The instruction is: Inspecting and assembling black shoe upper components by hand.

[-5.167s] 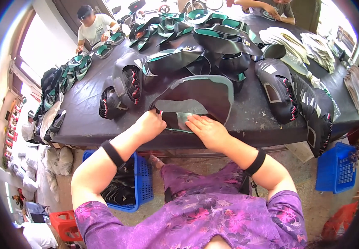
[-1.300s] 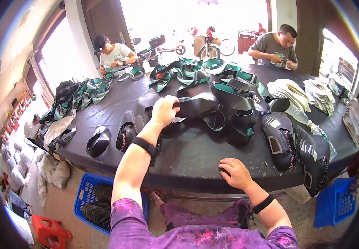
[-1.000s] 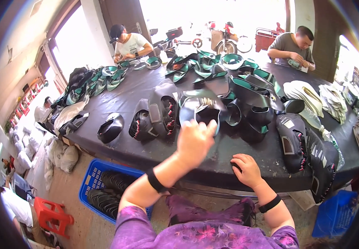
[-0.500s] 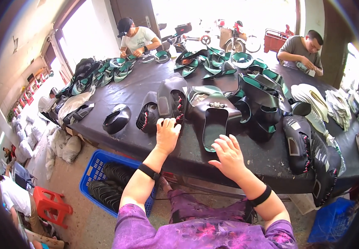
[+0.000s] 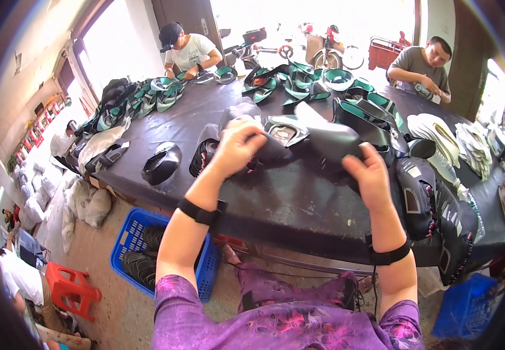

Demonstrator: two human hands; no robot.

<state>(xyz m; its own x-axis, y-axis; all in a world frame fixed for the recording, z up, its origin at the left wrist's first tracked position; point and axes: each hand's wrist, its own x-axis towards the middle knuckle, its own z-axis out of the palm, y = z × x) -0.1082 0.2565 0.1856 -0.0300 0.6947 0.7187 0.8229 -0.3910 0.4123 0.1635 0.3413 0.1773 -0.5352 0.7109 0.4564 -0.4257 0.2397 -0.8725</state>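
Observation:
My left hand (image 5: pixel 241 146) has its fingers curled together at the left part of a black shoe upper (image 5: pixel 332 140), which is smeared by motion. At the right end of that upper, my right hand (image 5: pixel 370 178) has thumb and bent fingers around its edge. The upper is lifted and tilted above the black table (image 5: pixel 299 201). Behind it lies a green-lined piece (image 5: pixel 284 134) with a pale patch. A stack of black uppers with red-and-white edges (image 5: pixel 204 153) stands beside my left hand, which partly covers it.
A single black upper (image 5: pixel 162 163) lies to the left. Green-lined uppers (image 5: pixel 375 122) and black stacks (image 5: pixel 416 186) stand to the right, near white cloth bundles (image 5: pixel 436 137). A blue crate (image 5: pixel 130 224) and red stool (image 5: pixel 71 286) are on the floor. Two people work across the table.
The black upper that lay flat before me is now raised and turned. My left hand has moved up onto its left side, and my right hand has moved rightward and up to its right end.

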